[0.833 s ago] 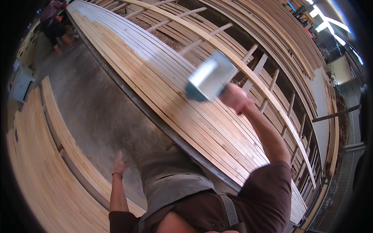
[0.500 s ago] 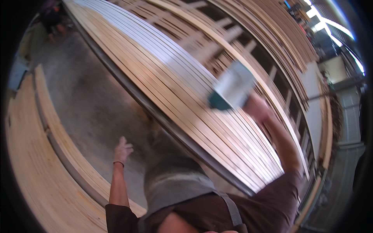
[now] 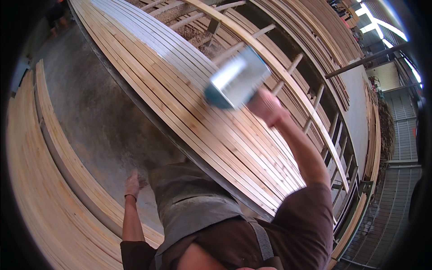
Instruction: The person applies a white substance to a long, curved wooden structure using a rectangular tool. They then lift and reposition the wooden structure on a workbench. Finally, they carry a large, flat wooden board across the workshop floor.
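Observation:
My right hand [image 3: 266, 107] is closed on a teal-edged, box-shaped scoop [image 3: 239, 77] with a shiny whitish inner face, blurred by motion. It is held over a long bed of pale wooden strips [image 3: 180, 105] laid side by side. I cannot tell whether its lower edge touches the wood. A whitish, glossy area [image 3: 155, 42] covers the far part of the strips. My left hand [image 3: 135, 184] hangs at my left side above the floor, fingers loosely apart, holding nothing.
On the left lies a stack of pale boards [image 3: 58, 189]. A dark edge [image 3: 148, 117] borders the strips. Beyond them stands a wooden rack [image 3: 310, 108] with crossbars and more timber. Another person [image 3: 55, 18] stands at the far left on the concrete floor [image 3: 99, 103].
My right hand has moved left and away from me, carrying the scoop across the strips. My left hand has dropped slightly lower and nearer to me. The view has shifted a little.

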Motion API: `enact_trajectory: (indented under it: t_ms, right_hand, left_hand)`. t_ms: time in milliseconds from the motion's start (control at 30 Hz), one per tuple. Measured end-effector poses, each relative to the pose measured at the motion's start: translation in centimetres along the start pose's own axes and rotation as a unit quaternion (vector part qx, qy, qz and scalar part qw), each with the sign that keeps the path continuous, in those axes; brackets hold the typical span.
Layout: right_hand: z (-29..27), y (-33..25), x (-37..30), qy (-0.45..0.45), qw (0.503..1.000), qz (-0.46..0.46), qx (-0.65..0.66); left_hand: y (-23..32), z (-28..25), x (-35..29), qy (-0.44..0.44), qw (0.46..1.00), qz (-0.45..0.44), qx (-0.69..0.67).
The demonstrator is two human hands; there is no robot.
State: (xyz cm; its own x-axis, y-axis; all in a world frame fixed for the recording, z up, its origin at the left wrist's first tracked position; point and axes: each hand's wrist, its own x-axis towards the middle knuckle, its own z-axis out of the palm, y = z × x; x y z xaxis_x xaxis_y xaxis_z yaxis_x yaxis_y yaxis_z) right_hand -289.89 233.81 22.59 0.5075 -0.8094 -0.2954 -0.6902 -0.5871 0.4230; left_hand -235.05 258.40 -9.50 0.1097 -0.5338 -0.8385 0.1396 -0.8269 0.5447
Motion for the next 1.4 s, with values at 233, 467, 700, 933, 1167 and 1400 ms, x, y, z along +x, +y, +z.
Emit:
enact_trajectory:
  t_ms: [233,467,700,933,1167,1400]
  right_hand:
    - [12.3,-2.8,-39.6,-0.037,0.998,0.032,0.028]
    - [11.1,-2.7,-46.0,-0.077,0.971,0.149,0.172]
    - [15.3,-2.4,-52.2,-0.043,0.932,0.209,0.292]
    - [24.6,-4.1,-85.3,-0.115,0.991,0.048,0.044]
    - [31.8,-6.3,-117.0,-0.16,0.972,0.125,0.119]
    - [29.7,-6.4,-114.9,-0.09,0.977,0.135,0.14]
  left_hand:
    - [-12.1,11.4,-9.0,-0.064,0.997,0.02,-0.038]
    - [-35.0,17.1,-20.9,-0.109,0.993,-0.039,0.025]
    - [-53.4,21.8,-27.8,-0.018,0.987,-0.103,-0.118]
    - [-62.5,37.5,-39.9,-0.03,0.998,-0.058,0.025]
    - [-70.4,42.9,-43.9,-0.116,0.991,-0.025,0.067]
    - [-84.0,47.2,-50.8,-0.127,0.989,-0.071,0.037]
